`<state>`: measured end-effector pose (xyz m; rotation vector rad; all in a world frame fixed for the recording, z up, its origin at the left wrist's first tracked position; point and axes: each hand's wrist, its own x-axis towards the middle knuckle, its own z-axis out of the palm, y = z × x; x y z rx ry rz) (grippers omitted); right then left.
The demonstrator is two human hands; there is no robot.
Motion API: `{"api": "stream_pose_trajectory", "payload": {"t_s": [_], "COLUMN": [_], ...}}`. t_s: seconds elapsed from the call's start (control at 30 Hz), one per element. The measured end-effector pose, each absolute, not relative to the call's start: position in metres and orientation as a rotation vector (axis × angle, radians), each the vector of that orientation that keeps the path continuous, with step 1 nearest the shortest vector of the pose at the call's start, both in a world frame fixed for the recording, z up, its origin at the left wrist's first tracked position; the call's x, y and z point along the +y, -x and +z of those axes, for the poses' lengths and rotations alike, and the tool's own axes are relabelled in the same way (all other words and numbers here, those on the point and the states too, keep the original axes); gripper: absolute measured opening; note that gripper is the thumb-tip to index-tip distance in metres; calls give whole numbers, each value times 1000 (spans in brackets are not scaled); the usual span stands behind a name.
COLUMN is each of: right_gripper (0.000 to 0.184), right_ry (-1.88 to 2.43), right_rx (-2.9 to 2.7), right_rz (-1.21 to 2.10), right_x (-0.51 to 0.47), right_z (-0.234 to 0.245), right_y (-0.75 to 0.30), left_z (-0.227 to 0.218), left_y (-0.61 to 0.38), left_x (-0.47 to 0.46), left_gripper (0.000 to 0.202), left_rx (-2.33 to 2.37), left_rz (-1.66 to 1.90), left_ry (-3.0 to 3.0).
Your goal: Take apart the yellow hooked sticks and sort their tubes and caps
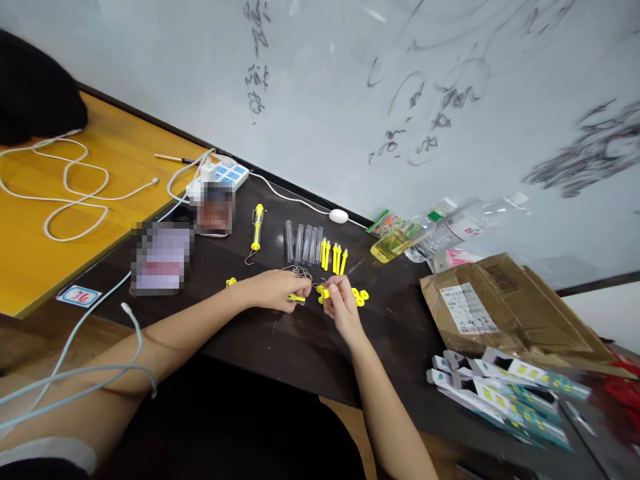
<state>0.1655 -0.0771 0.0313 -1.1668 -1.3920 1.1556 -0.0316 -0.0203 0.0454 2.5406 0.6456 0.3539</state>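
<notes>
My left hand (274,291) rests on the dark table (280,340), fingers closed around a small yellow part (297,299). My right hand (340,301) is just to its right, pinching a small yellow cap (325,293). Thin metal wire hooks (300,272) lie just behind the left hand. More yellow caps (361,295) are heaped right of the right hand. Behind the hands stand a row of clear tubes (303,242) and a row of yellow plungers (334,257). An assembled yellow and clear piece (257,228) lies further left.
A torn cardboard box (505,307) and packaged cards (505,393) lie at the right. Plastic bottles (430,233) lie near the wall. A power strip (225,175), white cables (65,193) and an orange table (100,167) are at the left. A loose yellow piece (231,282) sits by my left wrist.
</notes>
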Motion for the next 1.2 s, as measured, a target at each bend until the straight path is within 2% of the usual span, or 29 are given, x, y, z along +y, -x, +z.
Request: {"api": "stream_pose_trajectory", "payload": {"t_s": [0.1, 0.27, 0.37, 0.5, 0.77, 0.93, 1.03, 1.13, 1.2], "right_gripper": [32, 30, 32, 33, 32, 32, 27, 18, 12], "right_ry": [1167, 1182, 1205, 1188, 1151, 1194, 1224, 1267, 1306], "right_rx": [-1379, -1378, -1401, -1404, -1349, -1369, -1430, -1587, -1824], "right_rz": [1173, 1232, 1236, 1248, 1194, 1123, 975, 591, 469], "right_x": [-77, -78, -78, -77, -75, -76, -77, -80, -84], "right_z": [30, 28, 27, 25, 24, 22, 21, 25, 29], "right_y": [-166, -165, -163, -162, -162, -160, -162, -165, -167], "left_z": [43, 37, 40, 45, 35, 35, 36, 37, 37], "left_y": [35, 34, 29, 19, 13, 13, 12, 12, 12], "left_x": [-18, -18, -20, -27, -32, -32, -33, -34, -33], "left_gripper": [24, 23, 26, 9, 20, 21, 16, 14, 13], "left_rx": [586, 657, 637, 544, 653, 674, 712, 849, 929], "left_rz": [305, 320, 520, 813, 1013, 1002, 988, 999, 1012], "left_ry": [-2562, -2578, -2566, -2523, -2594, -2602, -2537, -2322, -2176]}}
